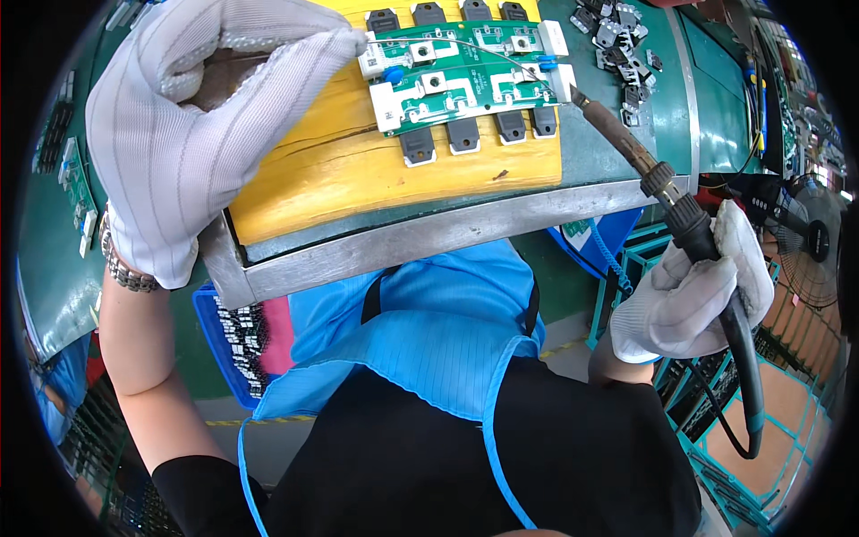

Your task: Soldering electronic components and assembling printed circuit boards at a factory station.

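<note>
A green circuit board (461, 80) with white end blocks and blue round parts rests on a yellow block (394, 183). Black flat transistors (463, 134) stick out along its near and far edges. My left hand (197, 134), in a white glove, pinches a thin solder wire (501, 56) at the board's left end. The wire arches over the board toward its right side. In my gloved right hand (684, 300) is a soldering iron (689, 224), gripped by its black handle. Its tip is at the board's right white block; I cannot tell if they touch.
A heap of loose black parts (617, 45) lies on the green bench at far right. The bench has a metal front edge (465, 217). Below it, a blue bin (224, 358) holds many small parts. Another board (76, 192) lies at left; a fan (810, 228) stands right.
</note>
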`<move>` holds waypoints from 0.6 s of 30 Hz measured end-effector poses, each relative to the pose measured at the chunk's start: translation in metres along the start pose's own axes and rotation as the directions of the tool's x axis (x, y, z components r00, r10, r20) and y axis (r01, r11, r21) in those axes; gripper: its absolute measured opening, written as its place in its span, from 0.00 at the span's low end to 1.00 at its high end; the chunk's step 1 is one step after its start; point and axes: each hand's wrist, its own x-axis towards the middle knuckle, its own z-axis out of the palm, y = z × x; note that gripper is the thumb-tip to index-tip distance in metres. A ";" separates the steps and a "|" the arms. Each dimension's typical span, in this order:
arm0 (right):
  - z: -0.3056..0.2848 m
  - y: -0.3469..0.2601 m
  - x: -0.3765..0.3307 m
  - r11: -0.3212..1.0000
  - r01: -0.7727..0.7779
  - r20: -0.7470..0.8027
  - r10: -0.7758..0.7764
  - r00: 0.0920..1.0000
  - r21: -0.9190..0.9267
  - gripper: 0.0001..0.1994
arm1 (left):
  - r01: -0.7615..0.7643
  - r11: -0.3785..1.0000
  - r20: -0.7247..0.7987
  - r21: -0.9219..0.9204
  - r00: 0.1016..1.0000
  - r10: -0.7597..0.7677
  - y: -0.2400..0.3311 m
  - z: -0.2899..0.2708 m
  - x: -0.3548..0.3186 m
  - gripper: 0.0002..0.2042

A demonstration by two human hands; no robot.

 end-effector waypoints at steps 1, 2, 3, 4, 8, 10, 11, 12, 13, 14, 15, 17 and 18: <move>-0.001 0.001 0.002 0.997 -0.019 0.045 0.015 0.999 0.080 0.19 | -0.046 0.998 -0.005 0.034 0.999 0.046 -0.002 0.001 0.000 0.04; -0.002 0.000 0.003 0.997 -0.019 0.045 0.015 0.999 0.075 0.19 | -0.091 0.993 -0.009 0.069 0.996 0.092 -0.004 0.002 0.000 0.04; -0.004 -0.002 0.003 0.999 -0.019 0.076 0.016 0.997 0.038 0.19 | -0.093 0.994 -0.009 0.064 0.996 0.094 -0.005 0.003 0.000 0.04; -0.005 -0.003 0.004 1.000 -0.019 0.108 0.018 0.994 0.011 0.19 | -0.086 0.995 0.006 0.055 0.996 0.086 -0.005 0.001 0.000 0.05; -0.004 -0.001 0.007 0.998 0.065 0.112 -0.067 0.991 0.028 0.18 | -0.056 0.998 0.023 -0.036 0.998 0.057 -0.004 0.002 -0.002 0.06; -0.007 -0.001 0.010 0.969 0.247 0.279 -0.236 0.931 -0.006 0.14 | -0.122 0.993 0.005 -0.010 0.993 0.122 -0.006 0.004 -0.001 0.07; -0.007 -0.003 0.010 0.969 0.246 0.279 -0.236 0.931 -0.004 0.14 | -0.185 0.982 -0.011 0.021 0.983 0.185 -0.006 0.004 -0.001 0.07; -0.008 -0.005 0.011 0.974 0.223 0.305 -0.205 0.930 -0.026 0.15 | -0.184 0.983 -0.010 0.022 0.983 0.184 -0.005 0.003 0.000 0.07; -0.009 -0.006 0.010 0.978 0.201 0.330 -0.173 0.928 -0.054 0.15 | -0.185 0.982 -0.005 0.029 0.983 0.186 -0.003 0.003 0.000 0.07; -0.009 -0.007 0.010 0.978 0.201 0.330 -0.172 0.928 -0.056 0.15 | -0.187 0.982 0.001 0.036 0.982 0.187 -0.002 0.003 0.000 0.07; -0.008 -0.008 0.009 0.980 0.191 0.330 -0.161 0.930 -0.062 0.15 | -0.188 0.982 0.000 0.034 0.982 0.188 -0.002 0.003 0.001 0.07; -0.008 -0.009 0.009 0.982 0.181 0.329 -0.151 0.932 -0.061 0.15 | -0.212 0.972 -0.022 0.098 0.976 0.215 0.001 0.003 0.000 0.07; -0.009 -0.009 0.009 0.983 0.174 0.337 -0.147 0.930 -0.053 0.15 | -0.211 0.972 -0.020 0.099 0.977 0.214 0.003 0.002 0.000 0.07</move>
